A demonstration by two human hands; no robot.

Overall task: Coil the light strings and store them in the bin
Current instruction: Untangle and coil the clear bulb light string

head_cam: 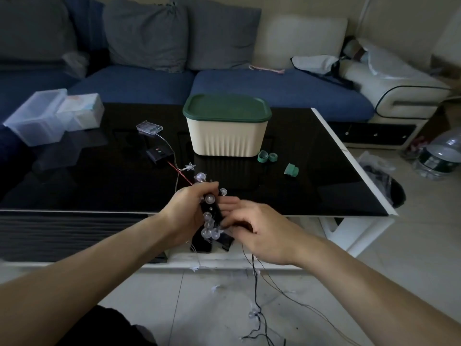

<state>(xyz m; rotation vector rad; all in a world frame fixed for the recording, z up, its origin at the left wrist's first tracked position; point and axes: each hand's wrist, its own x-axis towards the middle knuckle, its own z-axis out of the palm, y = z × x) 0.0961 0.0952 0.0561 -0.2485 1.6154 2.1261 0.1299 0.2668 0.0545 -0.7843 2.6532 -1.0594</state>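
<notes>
Your left hand (185, 211) is up over the table's near edge, fingers curled round a black battery box (211, 211) wrapped in clear bulbs. Your right hand (259, 231), just beside it with knuckles up, pinches the light string (254, 278), whose black wire trails below your wrist to the floor. Beyond your fingertips stands the bin (227, 131), green lid on.

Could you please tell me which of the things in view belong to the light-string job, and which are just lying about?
Job: the light string with clear bulbs being wound by left hand and right hand; its loose wire; the star light string; the lidded bin; green tape rolls.

Lying about: clear plastic boxes; water bottle; sofa cushions.
</notes>
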